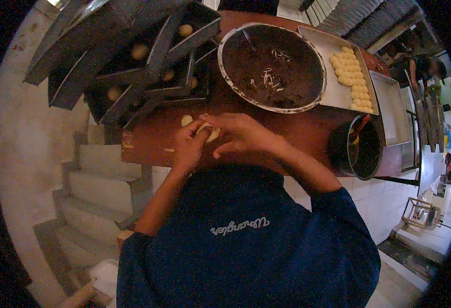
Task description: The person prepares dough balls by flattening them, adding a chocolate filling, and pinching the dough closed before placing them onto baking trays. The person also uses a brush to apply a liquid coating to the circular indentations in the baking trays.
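My left hand (188,145) is closed around a flattened piece of pale yellow dough (213,135) above the table's near edge. A dark lump shows at the dough, partly covered by fingers. My right hand (243,132) reaches in from the right, its fingertips at the dough and its thumb spread away. Just beyond my left hand lies a small dough ball (186,120). Past my right hand stands a large round basin (225,82) of dark brown filling with scattered white strips on top.
Dark metal pans (156,56) are heaped at the far left, some holding dough balls. To the right are a tray (333,43) with rows of yellow balls, a shallow tray (389,102) and a black pot (341,149). Steps (102,179) rise at left; a person (430,69) is far right.
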A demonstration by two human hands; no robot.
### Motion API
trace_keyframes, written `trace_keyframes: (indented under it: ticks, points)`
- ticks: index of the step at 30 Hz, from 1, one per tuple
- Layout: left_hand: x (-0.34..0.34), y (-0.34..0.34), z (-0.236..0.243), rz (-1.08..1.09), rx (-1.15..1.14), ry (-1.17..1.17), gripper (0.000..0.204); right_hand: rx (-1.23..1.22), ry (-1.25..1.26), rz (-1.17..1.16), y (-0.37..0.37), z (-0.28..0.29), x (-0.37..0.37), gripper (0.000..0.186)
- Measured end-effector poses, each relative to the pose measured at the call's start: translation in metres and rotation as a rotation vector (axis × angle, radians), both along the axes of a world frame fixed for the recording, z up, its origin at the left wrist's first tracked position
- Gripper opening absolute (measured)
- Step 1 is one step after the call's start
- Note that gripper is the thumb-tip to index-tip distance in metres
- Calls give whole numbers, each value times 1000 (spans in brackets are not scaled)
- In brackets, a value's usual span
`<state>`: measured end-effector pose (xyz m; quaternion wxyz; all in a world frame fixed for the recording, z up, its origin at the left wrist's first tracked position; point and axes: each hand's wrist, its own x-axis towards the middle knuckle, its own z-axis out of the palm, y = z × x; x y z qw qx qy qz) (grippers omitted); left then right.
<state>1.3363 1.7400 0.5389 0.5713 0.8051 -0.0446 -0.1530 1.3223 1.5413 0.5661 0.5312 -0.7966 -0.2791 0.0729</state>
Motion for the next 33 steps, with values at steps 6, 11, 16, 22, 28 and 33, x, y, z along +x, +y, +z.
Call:
trace_keyframes:
  ticks: [6, 11, 16, 22, 28, 33]
  points:
    - [15, 11, -61, 6, 84, -231, 29, -88, -372, -297, 20, -107, 15, 37]
    - [13, 14, -51, 61, 92, -224, 27, -86, -306, -396, 29, -86, 8, 29]
    - [17, 11, -40, 172, -114, -115, 28, 165, -82, -626, 40, -82, 12, 27]
    - [1, 13, -27, 171, -364, 14, 37, 1, -315, -432, 39, -59, 2, 26]
    - [-36, 39, 47, -88, -924, 548, 53, 189, 28, -416, -7, 12, -39, 15]
    - [-34, 8, 19, -179, -508, 297, 49, 156, -110, -394, -10, 19, -55, 19]
